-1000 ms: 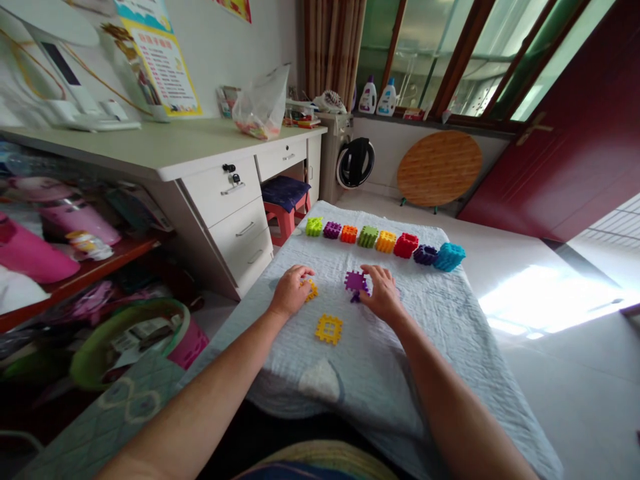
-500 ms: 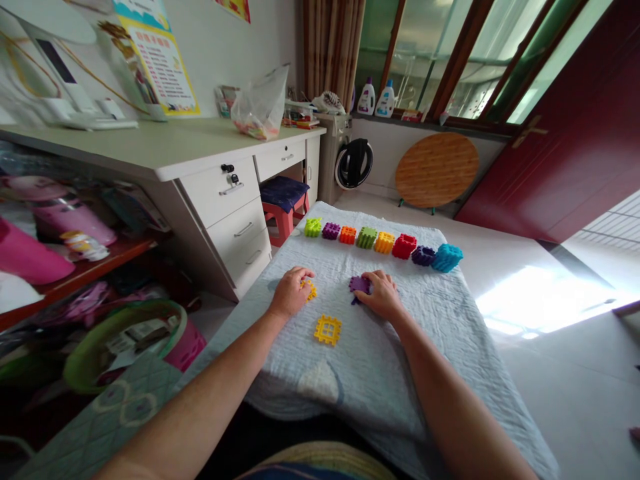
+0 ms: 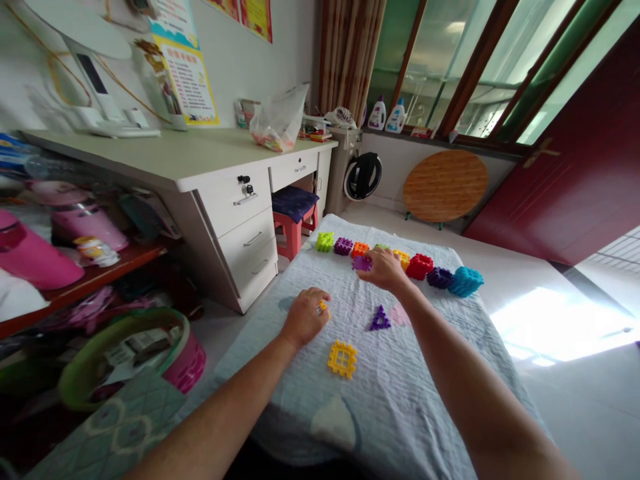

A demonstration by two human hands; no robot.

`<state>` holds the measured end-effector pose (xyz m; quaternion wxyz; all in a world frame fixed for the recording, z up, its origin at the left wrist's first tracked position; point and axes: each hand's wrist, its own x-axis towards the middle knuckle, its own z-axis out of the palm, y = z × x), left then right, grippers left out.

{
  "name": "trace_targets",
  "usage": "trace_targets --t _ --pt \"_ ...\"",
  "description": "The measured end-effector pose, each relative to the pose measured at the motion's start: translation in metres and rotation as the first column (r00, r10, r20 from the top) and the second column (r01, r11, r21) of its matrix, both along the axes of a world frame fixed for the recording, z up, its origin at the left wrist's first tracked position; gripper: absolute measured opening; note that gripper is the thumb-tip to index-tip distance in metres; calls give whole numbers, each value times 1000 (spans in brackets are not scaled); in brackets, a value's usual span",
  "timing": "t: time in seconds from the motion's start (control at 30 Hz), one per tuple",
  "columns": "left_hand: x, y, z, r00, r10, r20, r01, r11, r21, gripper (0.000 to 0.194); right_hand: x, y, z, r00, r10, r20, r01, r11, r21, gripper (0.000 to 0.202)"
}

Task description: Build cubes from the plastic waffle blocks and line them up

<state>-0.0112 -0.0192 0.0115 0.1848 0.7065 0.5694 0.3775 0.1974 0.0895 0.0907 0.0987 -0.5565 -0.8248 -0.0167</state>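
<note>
My right hand (image 3: 385, 268) grips a flat purple piece (image 3: 362, 263) in front of the row of block stacks, covering part of the green one. My left hand (image 3: 306, 316) is closed round a small yellow piece (image 3: 321, 307), mostly hidden by the fingers. A yellow square piece with a window pattern (image 3: 343, 359) lies flat nearer to me. Right of centre, a purple triangle (image 3: 381, 319) rests on the cloth. The row includes lime (image 3: 325, 242), purple (image 3: 343, 246), orange (image 3: 360, 249), red (image 3: 420, 266), dark purple (image 3: 440, 277) and blue (image 3: 466, 282) stacks.
A pale blue cloth (image 3: 400, 393) covers the table. Left of it stand a white desk (image 3: 240, 227), a red stool (image 3: 295, 230) and a pink and green basket (image 3: 185, 353). A round wooden tabletop (image 3: 445, 185) leans at the back wall.
My right hand has moved forward to the row with the purple piece, uncovering the purple triangle. My left hand stays round the yellow piece. The camera view has shifted.
</note>
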Motion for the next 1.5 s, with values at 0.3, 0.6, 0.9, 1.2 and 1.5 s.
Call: trace_targets --t 0.3,0.6,0.9,1.2,1.5 --pt "-9 8 0 847 293 444 -244 956 -166 24 -45 82 -11 993 -118 -1 118 993 -29 48" --pt "-5 10 0 814 311 491 -261 950 -170 24 -60 102 -19 989 -127 80 136 982 -127 50" --pt "-6 13 -3 807 300 509 -258 954 -154 22 -48 29 -14 941 243 -234 -256 966 -27 43" --pt "-11 13 -6 777 296 555 -283 953 -111 33 -66 -69 -42 816 554 -163 -578 779 -244 42" --pt "-7 10 1 837 271 475 -249 962 -111 29 -29 -86 -20 932 265 -248 -345 857 -383 34"
